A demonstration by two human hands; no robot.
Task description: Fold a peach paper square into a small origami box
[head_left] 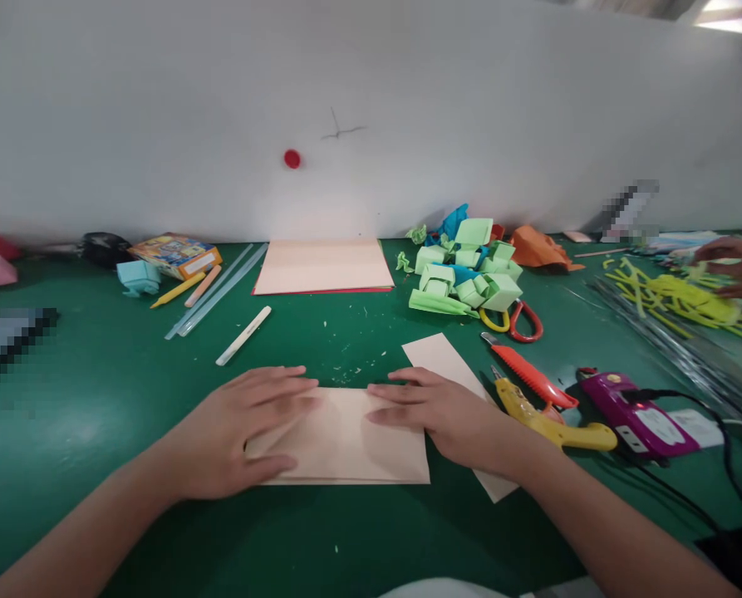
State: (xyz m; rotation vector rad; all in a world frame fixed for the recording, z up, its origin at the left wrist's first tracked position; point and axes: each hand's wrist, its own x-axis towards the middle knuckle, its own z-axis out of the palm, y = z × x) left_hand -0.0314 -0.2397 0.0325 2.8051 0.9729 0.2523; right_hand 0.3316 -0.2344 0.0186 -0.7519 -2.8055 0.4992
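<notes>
A folded sheet of cream paper (351,440) lies flat on the green table, its long fold along the far side. My left hand (246,432) rests on its left end with the fingers stretched out. On the right end, my right hand (433,407) lies with its fingers extended over the far edge. Partly under my right wrist is a narrow strip of cream paper (442,353). Beyond the hands sits a short whitish stick (243,335) of unclear kind.
A yellow glue gun (551,422), an orange cutter knife (533,375) and a purple power strip (645,415) with cords lie right. Behind are green folded-paper pieces (464,274), scissors (525,322) and a cream paper stack (326,266). Another person's hand (735,262) is over yellow strips (682,299).
</notes>
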